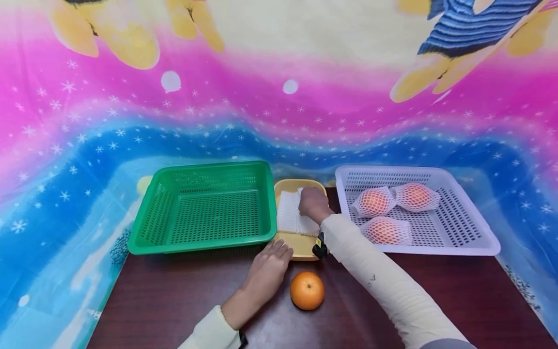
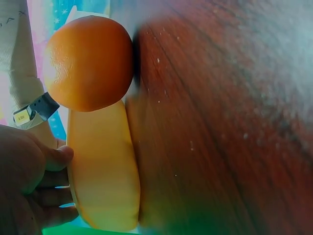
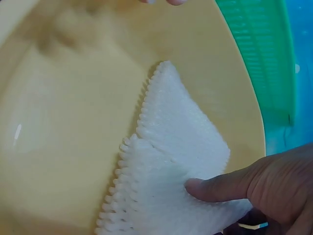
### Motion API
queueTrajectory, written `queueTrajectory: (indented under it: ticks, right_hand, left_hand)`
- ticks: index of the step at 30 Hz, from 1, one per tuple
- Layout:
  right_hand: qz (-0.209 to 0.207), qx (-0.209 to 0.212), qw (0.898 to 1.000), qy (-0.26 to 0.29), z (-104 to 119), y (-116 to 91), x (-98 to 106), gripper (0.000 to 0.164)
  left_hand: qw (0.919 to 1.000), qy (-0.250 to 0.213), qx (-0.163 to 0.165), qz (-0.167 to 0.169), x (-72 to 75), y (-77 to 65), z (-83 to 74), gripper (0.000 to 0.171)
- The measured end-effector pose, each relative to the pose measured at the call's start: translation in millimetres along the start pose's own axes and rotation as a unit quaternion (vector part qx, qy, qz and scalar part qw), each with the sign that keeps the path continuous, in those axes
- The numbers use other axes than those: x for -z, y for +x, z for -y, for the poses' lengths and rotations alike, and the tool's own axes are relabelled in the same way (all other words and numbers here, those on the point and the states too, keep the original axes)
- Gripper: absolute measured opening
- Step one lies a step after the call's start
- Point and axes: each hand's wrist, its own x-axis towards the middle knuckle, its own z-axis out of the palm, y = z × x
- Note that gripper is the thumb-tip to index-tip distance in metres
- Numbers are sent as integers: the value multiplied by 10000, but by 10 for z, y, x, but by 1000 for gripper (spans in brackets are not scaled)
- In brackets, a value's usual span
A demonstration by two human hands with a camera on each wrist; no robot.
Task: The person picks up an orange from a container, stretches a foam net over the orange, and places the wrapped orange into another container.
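White foam fruit nets (image 3: 181, 127) lie flat in a yellow tray (image 1: 301, 246). My right hand (image 1: 315, 203) reaches over the tray and pinches one net; in the right wrist view its thumb (image 3: 215, 188) lies on top and the other fingers are mostly hidden beneath. Fairly straight fingers of my left hand (image 1: 267, 266) rest at the tray's front left rim, as the left wrist view also shows. An unwrapped orange (image 1: 307, 291) sits on the table in front of the tray, between my forearms.
A green basket (image 1: 202, 245) stands left of the tray. To the right, a pale purple basket (image 1: 440, 248) holds three net-wrapped fruits (image 1: 385, 230). Everything stands on a dark red-brown table (image 1: 174, 300), with a printed cloth (image 1: 305, 116) hanging behind.
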Motion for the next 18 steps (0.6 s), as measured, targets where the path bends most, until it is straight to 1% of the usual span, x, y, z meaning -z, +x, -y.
queueTrajectory:
  ticks: [4, 7, 9, 12, 15, 18]
  right_hand:
    - [68, 23, 9998, 158, -11, 2, 18, 4]
    - [24, 37, 9995, 320, -28, 9, 43, 5]
    - [-53, 35, 9986, 527, -48, 11, 61, 7]
    - [-124, -54, 9968, 791, -74, 0, 110, 14]
    - [-96, -123, 9938, 1102, -95, -40, 198, 23]
    - [-77, -22, 9915, 1296, -117, -111, 297, 34]
  left_hand:
    - [10000, 60, -2, -27, -7, 5, -4, 27]
    - [10000, 78, 19, -13, -2, 10, -3, 27]
    - [10000, 68, 30, 12, 1, 11, -1, 28]
    - [10000, 29, 23, 51, 3, 12, 2, 27]
    - [10000, -13, 2, 54, 15, 17, 4, 25]
    - [10000, -33, -10, 52, 25, 22, 7, 22]
